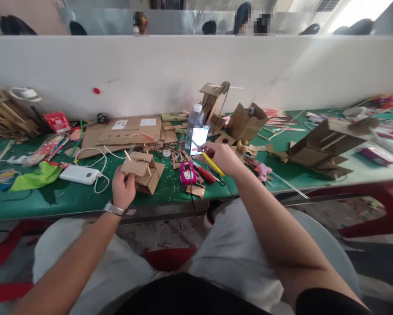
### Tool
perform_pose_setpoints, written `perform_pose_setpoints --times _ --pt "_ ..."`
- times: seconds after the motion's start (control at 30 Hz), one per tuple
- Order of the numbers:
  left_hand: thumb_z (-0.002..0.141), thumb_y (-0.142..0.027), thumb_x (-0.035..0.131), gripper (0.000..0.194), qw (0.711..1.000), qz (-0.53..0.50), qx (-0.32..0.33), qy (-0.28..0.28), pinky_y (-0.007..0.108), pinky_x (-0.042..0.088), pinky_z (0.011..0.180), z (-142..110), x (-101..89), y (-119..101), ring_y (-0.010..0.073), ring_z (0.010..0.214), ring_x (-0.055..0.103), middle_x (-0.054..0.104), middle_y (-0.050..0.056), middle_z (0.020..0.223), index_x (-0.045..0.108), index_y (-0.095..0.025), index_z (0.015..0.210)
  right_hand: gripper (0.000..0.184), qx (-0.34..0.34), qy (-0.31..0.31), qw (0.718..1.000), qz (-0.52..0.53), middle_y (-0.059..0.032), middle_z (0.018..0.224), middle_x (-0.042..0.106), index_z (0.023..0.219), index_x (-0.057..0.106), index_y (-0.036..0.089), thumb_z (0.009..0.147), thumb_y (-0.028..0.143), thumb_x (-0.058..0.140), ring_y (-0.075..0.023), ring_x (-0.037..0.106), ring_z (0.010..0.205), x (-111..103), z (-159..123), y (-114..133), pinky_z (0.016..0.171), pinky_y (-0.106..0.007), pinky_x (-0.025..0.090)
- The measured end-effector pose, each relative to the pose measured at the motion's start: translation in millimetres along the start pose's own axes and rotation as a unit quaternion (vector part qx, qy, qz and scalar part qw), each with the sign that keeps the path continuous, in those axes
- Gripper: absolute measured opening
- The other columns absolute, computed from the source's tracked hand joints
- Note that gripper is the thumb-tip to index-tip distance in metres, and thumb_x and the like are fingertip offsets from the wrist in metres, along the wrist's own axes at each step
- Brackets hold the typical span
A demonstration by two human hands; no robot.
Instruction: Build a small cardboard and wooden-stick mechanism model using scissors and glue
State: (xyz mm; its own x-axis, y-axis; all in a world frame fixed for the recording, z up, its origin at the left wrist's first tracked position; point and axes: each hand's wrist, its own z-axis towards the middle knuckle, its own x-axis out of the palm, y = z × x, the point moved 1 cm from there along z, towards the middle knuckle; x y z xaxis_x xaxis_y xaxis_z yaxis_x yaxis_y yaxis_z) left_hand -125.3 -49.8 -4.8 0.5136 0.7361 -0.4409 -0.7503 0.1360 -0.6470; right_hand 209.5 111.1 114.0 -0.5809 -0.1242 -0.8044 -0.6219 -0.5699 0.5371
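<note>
My left hand [123, 188] is closed on the left side of a small folded cardboard box [147, 175], which has an open side and short wooden sticks poking out. Thumb and fingers pinch its upper flap. My right hand [223, 156] is raised over the table and closed around a yellow-handled tool [213, 163] with a thin metal shaft pointing up and left. The tool's exact kind is unclear. Its tip passes in front of a lit phone [199, 136], which leans against a plastic bottle [196, 117]. Below the tool lie a pink case [188, 173] and a red-handled tool [205, 175].
Cardboard scraps, sticks and cables litter the green table [170, 199]. A white power bank [79, 174] lies left, and a pink glue gun [263, 170] right. Cardboard models [327, 140] stand on both sides. A white partition [144, 65] rises behind, with heads beyond it.
</note>
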Motion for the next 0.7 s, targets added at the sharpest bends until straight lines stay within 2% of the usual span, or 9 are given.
perform_pose_setpoints --times 0.07,0.13,0.27,0.33,0.4,0.5,0.6,0.63,0.7 --pt "0.098 -0.034 0.059 0.035 0.999 -0.012 0.018 0.028 0.052 0.051 0.115 -8.7 5.9 -7.1 0.0346 0.129 0.064 0.069 0.019 0.131 0.071 -0.016 0.126 0.056 0.006 0.005 1.0 0.001 -0.0034 0.074 0.068 0.105 0.081 0.017 0.088 0.07 0.072 -0.0171 0.056 0.067 2.5 2.4 1.3 0.066 -0.031 0.039" --pt "0.097 -0.03 0.062 0.055 0.998 -0.017 0.036 0.049 0.056 0.044 0.123 -15.5 9.4 -17.2 0.0358 0.141 0.057 0.061 0.021 0.147 0.059 -0.017 0.15 0.053 0.013 0.006 1.0 0.028 -0.0021 0.073 0.065 0.104 0.08 0.017 0.087 0.067 0.072 -0.0166 0.054 0.067 7.2 3.5 2.7 0.066 -0.031 0.038" --pt "0.1 -0.03 0.064 0.074 0.993 -0.031 0.046 0.1 0.061 0.036 0.13 -25.0 10.2 -31.7 0.0364 0.153 0.047 0.048 0.02 0.165 0.038 -0.023 0.168 0.048 0.005 0.018 0.991 0.134 -0.0011 0.078 0.066 0.112 0.076 0.018 0.088 0.059 0.072 -0.0163 0.055 0.07 18.7 -1.7 6.1 0.066 -0.029 0.041" --pt "0.099 -0.036 0.068 0.082 0.989 -0.068 0.036 0.127 0.061 0.038 0.129 -27.0 9.5 -32.8 0.0374 0.154 0.048 0.045 0.02 0.168 0.031 -0.025 0.172 0.049 0.01 0.018 0.985 0.17 -0.0019 0.083 0.068 0.117 0.073 0.018 0.086 0.057 0.074 -0.0163 0.057 0.071 22.6 -8.2 8.6 0.066 -0.029 0.042" --pt "0.1 -0.041 0.069 0.091 0.977 -0.136 0.026 0.164 0.058 0.045 0.125 -25.3 10.1 -31.2 0.0371 0.152 0.053 0.042 0.021 0.17 0.02 -0.026 0.175 0.05 0.022 0.022 0.979 0.204 -0.0017 0.084 0.068 0.119 0.07 0.018 0.087 0.056 0.074 -0.0163 0.058 0.071 24.7 -15.4 11.5 0.066 -0.029 0.043" --pt "0.095 -0.053 0.075 0.107 0.947 -0.24 0.063 0.206 0.054 0.055 0.116 -13.5 14.5 -29.1 0.0364 0.144 0.061 0.046 0.023 0.166 0.011 -0.027 0.176 0.051 0.037 0.029 0.971 0.234 -0.0004 0.082 0.067 0.123 0.068 0.018 0.087 0.053 0.076 -0.0165 0.058 0.072 26.4 -22.6 15.9 0.065 -0.029 0.044" --pt "0.09 -0.066 0.075 0.111 0.926 -0.302 0.126 0.191 0.053 0.061 0.106 4.8 21.0 -31.0 0.036 0.139 0.063 0.052 0.022 0.159 0.014 -0.031 0.175 0.053 0.052 0.034 0.962 0.267 0.0006 0.082 0.064 0.125 0.066 0.019 0.086 0.052 0.079 -0.0169 0.058 0.074 29.4 -21.2 20.4 0.066 -0.03 0.045" --pt "0.091 -0.067 0.073 0.104 0.926 -0.3 0.148 0.177 0.052 0.062 0.101 10.4 23.1 -32.5 0.0351 0.133 0.065 0.055 0.021 0.153 0.02 -0.032 0.173 0.055 0.056 0.033 0.956 0.287 0.0008 0.083 0.064 0.126 0.065 0.019 0.085 0.052 0.08 -0.0167 0.058 0.075 31.0 -19.1 22.2 0.067 -0.03 0.046" --pt "0.095 -0.067 0.067 0.079 0.939 -0.247 0.18 0.158 0.053 0.062 0.097 18.4 27.8 -36.1 0.0348 0.124 0.067 0.06 0.02 0.141 0.047 -0.026 0.16 0.056 0.068 0.028 0.939 0.336 0.0013 0.086 0.062 0.125 0.063 0.02 0.084 0.052 0.083 -0.0157 0.057 0.075 34.5 -14.1 26.4 0.068 -0.03 0.047"
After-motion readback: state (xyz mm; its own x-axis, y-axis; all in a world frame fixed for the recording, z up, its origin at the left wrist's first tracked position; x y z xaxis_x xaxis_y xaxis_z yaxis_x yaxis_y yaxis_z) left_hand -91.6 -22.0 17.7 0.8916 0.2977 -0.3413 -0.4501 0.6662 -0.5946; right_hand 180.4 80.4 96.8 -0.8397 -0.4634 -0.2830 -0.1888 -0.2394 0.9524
